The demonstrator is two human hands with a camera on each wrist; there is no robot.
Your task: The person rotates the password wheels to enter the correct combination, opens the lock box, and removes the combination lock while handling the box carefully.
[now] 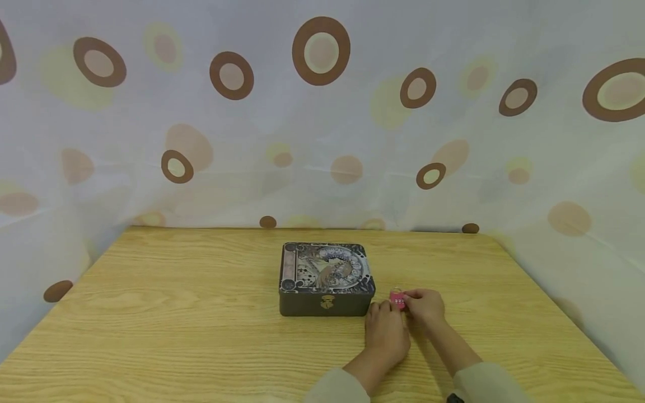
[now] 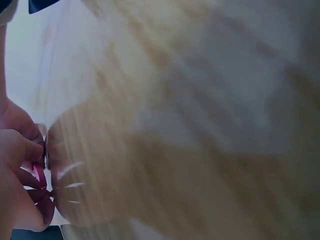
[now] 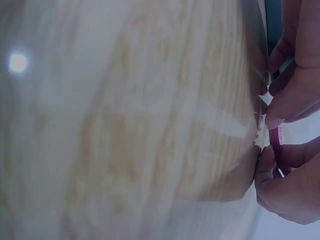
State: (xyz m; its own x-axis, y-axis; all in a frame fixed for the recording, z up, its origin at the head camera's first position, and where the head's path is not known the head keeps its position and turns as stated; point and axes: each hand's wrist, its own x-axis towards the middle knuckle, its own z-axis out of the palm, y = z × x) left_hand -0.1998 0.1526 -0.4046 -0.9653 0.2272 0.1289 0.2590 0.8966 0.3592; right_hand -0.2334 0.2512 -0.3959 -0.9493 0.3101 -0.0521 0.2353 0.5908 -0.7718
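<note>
A small pink combination padlock with a row of white number dials sits just right of the decorated tin box, its shackle toward the back. My right hand pinches the lock's right side between thumb and fingers. From the near left, my left hand has its curled fingers and thumb at the lower part of the lock. Both hands stay low over the wooden table. In the right wrist view the pink lock body shows between the two hands; the fingers hide much of it.
The dark tin box, lid down, has a gold clasp on its front and stands close to the left hand's fingertips. A patterned cloth hangs behind the table and along its sides.
</note>
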